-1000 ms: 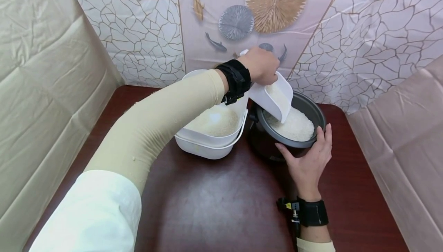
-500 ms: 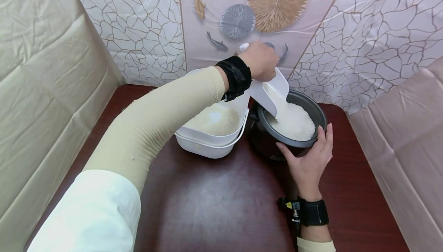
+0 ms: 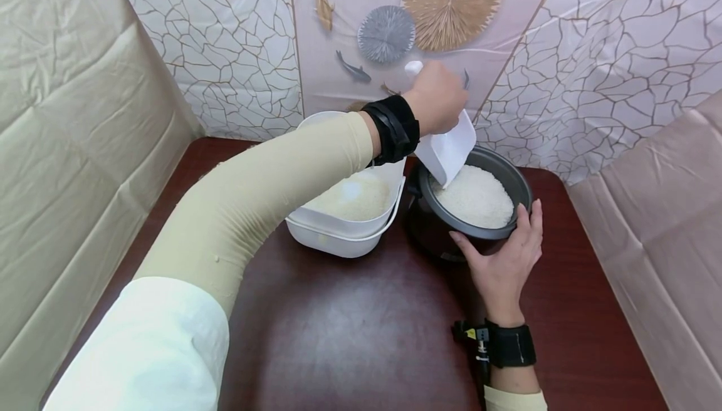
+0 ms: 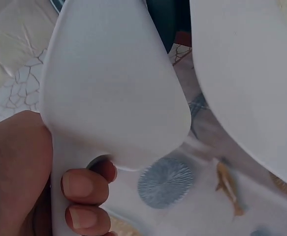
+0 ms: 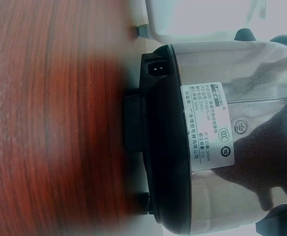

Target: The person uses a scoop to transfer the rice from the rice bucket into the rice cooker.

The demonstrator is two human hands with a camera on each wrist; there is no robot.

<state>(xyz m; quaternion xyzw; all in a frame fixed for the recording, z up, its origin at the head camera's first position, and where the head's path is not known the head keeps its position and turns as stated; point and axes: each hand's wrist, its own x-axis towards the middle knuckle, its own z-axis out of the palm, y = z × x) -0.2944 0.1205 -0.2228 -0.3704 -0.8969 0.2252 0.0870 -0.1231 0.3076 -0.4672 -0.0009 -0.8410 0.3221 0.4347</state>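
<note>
My left hand (image 3: 440, 99) grips the handle of a white plastic scoop (image 3: 448, 151), tilted steeply with its lip down inside the rice cooker's grey inner pot (image 3: 499, 163). White rice (image 3: 476, 198) is heaped in that pot. Seen from the left wrist, curled fingers (image 4: 86, 187) wrap the handle below the broad scoop (image 4: 116, 88). My right hand (image 3: 504, 260) rests against the near right side of the rice cooker (image 3: 434, 235), thumb and fingers spread along the rim. The right wrist view shows the cooker's shiny body (image 5: 212, 196) and label (image 5: 209, 127), with little of the hand.
Left of the cooker stands a white rice bin (image 3: 341, 245) holding more rice (image 3: 361, 198), partly hidden under my left forearm. Both stand on a dark reddish table (image 3: 338, 336). Patterned cloth (image 3: 225, 41) hangs behind, and beige cloth (image 3: 62, 148) lines the left side.
My left hand has risen slightly and shifted right, tipping the scoop more steeply. Rice seen in the scoop earlier has slid into the pot. My right hand has stayed put.
</note>
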